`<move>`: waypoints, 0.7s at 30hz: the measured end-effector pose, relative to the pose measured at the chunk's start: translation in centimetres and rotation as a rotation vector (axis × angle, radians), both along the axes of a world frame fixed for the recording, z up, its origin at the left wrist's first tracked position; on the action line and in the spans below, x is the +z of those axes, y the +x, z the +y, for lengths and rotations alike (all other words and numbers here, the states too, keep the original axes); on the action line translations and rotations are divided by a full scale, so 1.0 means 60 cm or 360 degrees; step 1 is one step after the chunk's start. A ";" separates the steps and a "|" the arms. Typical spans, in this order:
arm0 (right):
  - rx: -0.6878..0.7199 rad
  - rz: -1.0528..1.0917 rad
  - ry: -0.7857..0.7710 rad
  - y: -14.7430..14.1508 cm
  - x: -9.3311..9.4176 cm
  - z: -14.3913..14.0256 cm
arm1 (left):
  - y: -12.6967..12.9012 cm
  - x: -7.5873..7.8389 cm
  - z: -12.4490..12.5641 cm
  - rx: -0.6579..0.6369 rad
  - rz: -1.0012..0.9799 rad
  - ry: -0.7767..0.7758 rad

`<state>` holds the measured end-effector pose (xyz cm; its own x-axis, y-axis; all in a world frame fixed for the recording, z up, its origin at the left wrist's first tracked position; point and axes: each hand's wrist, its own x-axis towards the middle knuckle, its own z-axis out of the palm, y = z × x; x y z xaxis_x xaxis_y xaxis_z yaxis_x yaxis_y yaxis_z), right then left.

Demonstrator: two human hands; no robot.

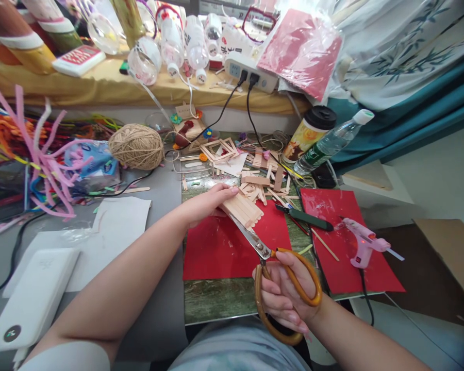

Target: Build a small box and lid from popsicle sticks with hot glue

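My left hand [212, 202] grips a small panel of joined craft sticks [243, 207] by its left end, thumb on top. In my right hand [284, 288] is a pair of scissors [307, 281] with orange-brown handles, fingers through the loops. The scissor blades run up and left along the panel's lower edge; how they meet the wood is partly hidden. Below the panel lies a sheet of red paper [216, 252] on the green, worn board [216, 304].
Loose craft sticks [255, 190] lie behind the panel. To the right are a green utility knife [311, 219] and a pink glue gun [365, 242] on another red sheet [348, 273]. A twine ball [136, 146], white power bank [34, 299] and water bottle [328, 144] stand around.
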<state>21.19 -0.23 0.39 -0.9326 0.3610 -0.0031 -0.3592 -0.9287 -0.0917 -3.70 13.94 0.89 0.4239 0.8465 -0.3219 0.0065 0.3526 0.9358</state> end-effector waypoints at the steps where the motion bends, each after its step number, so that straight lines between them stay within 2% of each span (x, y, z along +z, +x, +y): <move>1: -0.0005 0.0016 -0.0008 -0.001 -0.001 -0.001 | 0.000 0.001 0.000 -0.0009 -0.0008 -0.0037; 3: -0.0016 0.0051 -0.0021 -0.004 -0.003 -0.004 | 0.000 0.003 0.000 -0.0024 -0.0025 -0.0122; 8: -0.0024 0.0066 -0.0048 -0.009 -0.015 -0.010 | 0.000 0.011 -0.002 -0.0003 -0.0069 -0.0157; 10: -0.0021 0.0005 -0.0017 -0.008 -0.015 -0.009 | 0.001 0.016 -0.004 0.0010 -0.0094 -0.0157; 12: 0.0007 -0.0197 0.0092 -0.007 -0.005 -0.005 | 0.001 0.023 -0.004 0.0014 -0.0151 -0.0137; 14: 0.0085 -0.0599 0.0280 -0.007 0.015 0.001 | -0.002 0.031 -0.002 -0.0010 -0.0225 -0.0075; 17: 0.0156 -0.1535 0.0695 -0.009 0.055 0.012 | -0.010 0.043 0.001 -0.0002 -0.0298 0.0072; 19: 0.0110 -0.2213 0.1171 -0.011 0.081 0.020 | -0.016 0.051 0.002 0.0034 -0.0313 0.0143; 21: 0.0072 -0.2660 0.1718 -0.013 0.102 0.026 | -0.022 0.058 -0.001 0.0042 -0.0285 0.0186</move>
